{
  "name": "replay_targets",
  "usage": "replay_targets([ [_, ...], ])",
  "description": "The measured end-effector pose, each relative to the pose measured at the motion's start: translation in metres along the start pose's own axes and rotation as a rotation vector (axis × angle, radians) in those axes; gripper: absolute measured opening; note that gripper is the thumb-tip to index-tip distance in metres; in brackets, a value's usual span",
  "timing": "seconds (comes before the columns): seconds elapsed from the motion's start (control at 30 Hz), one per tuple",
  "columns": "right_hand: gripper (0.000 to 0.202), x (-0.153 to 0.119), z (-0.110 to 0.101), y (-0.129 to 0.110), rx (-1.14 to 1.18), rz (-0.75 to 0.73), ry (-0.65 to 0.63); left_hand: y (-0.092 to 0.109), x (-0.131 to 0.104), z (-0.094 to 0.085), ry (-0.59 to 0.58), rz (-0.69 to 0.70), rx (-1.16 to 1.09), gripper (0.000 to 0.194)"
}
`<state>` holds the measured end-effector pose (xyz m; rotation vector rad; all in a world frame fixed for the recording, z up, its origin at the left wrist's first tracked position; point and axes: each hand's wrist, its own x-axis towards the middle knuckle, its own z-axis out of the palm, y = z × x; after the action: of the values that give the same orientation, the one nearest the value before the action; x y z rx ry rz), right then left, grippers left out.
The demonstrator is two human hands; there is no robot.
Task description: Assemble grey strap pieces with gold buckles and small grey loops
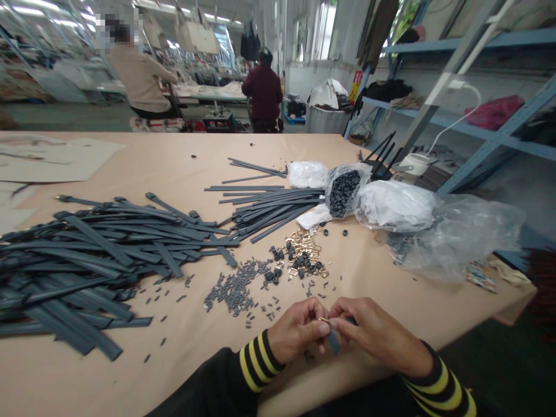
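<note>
My left hand (pixel 299 329) and my right hand (pixel 373 330) meet over the table's near edge, fingers pinched together. Between the fingertips a bit of a gold buckle (pixel 323 319) shows, at my left thumb and forefinger. A dark grey strap (pixel 333 343) hangs below it, pinched by my right hand; most of it is hidden by the fingers. Just beyond the hands lie loose gold buckles (pixel 299 243) mixed with small dark loops (pixel 306 262). Left of these is a heap of small dark grey pieces (pixel 237 289).
A big pile of grey straps (pixel 99 249) covers the left side. Thinner strips (pixel 273 208) lie at centre. A clear bag of dark loops (pixel 344 194) and other plastic bags (pixel 397 205) stand right. Blue shelving (pixel 469 124) rises at right; two people work beyond the table.
</note>
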<state>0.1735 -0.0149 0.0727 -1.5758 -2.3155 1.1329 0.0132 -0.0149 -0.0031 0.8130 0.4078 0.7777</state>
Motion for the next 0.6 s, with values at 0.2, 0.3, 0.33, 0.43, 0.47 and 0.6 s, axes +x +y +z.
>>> replay_targets([
  [0.2, 0.010, -0.002, -0.017, 0.001, -0.155, -0.035, -0.082, -0.006, 0.005, -0.002, 0.146, 0.089, 0.063, 0.030],
  [0.3, 0.009, 0.004, -0.016, 0.000, -0.113, -0.053, -0.116, -0.008, 0.006, 0.000, 0.283, 0.118, 0.118, 0.029],
  [0.33, 0.011, 0.007, -0.014, 0.000, -0.099, -0.064, -0.120, -0.009, 0.006, 0.000, 0.324, 0.124, 0.137, 0.028],
  [0.43, 0.013, 0.018, -0.011, 0.002, -0.077, -0.097, -0.104, -0.010, 0.007, -0.001, 0.433, 0.144, 0.182, 0.026],
  [0.47, 0.015, 0.021, -0.010, 0.004, -0.080, -0.106, -0.094, -0.010, 0.008, -0.002, 0.457, 0.150, 0.192, 0.026],
  [0.6, 0.016, 0.032, -0.013, 0.007, -0.170, -0.120, -0.091, -0.011, 0.009, -0.006, 0.447, 0.111, 0.197, 0.026],
])
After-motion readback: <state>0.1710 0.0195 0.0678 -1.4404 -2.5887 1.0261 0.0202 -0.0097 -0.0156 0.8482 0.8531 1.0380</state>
